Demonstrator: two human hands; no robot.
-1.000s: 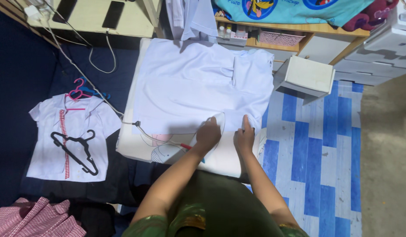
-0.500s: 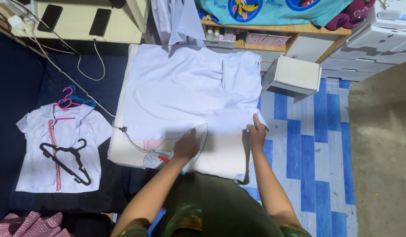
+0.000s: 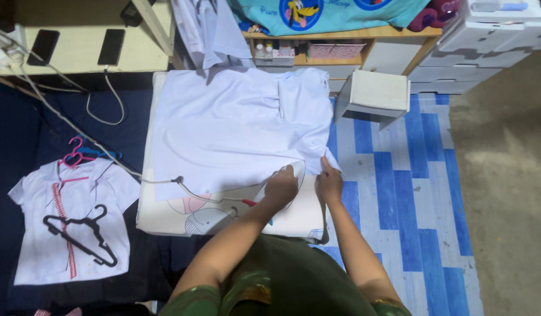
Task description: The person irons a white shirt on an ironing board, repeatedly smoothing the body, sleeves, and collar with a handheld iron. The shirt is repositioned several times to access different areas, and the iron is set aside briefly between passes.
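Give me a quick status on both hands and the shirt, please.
Left hand on iron, grip shut. Right hand pinching white shirt hem. Iron cord trails across the pad.

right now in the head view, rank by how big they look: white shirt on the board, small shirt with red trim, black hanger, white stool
1. white shirt
2. small shirt with red trim
3. white stool
4. black hanger

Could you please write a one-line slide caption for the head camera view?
Left hand runs an iron over a white shirt on a padded board; right hand pinches the hem.
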